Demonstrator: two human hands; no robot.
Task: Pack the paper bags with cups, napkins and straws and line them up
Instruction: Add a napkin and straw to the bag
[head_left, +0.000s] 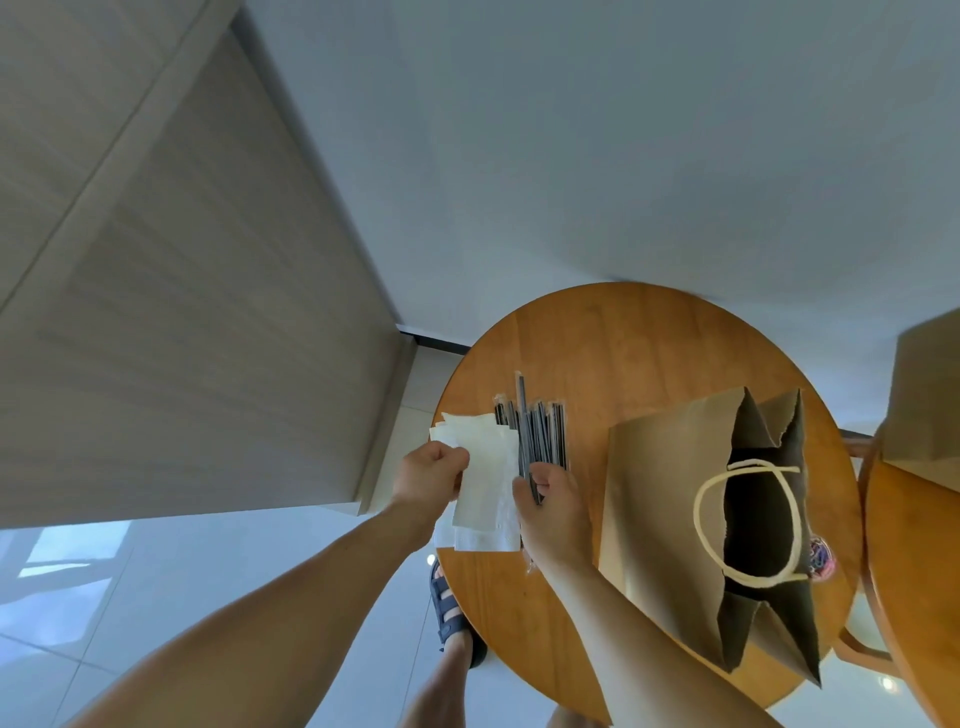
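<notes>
sandal (449, 608) on a foot sits nearest, on pale floor tile just under the round wooden table (597, 338) edge. both forearms reach in over that near edge. left hand (431, 475) fingers curled, pinching the left side of the napkins (488, 483). right hand (553, 506) fingers curled on their right edge. napkins are a loose white stack held between the hands, over the table's left rim, covering the near ends of the straws (540, 426). dark straws lie bunched on the table just behind; one end reaches the right fingers, can't tell if it's gripped. paper bag (665, 493) stands open right of the right hand, cream handles (701, 519) looped over the mouth, inside too dark to read. small multicoloured object (822, 558) half hidden behind the bag's right wall. second table (914, 571) at right edge carries another brown bag (924, 395), cropped. pale wood cabinet (182, 312) far left.
</notes>
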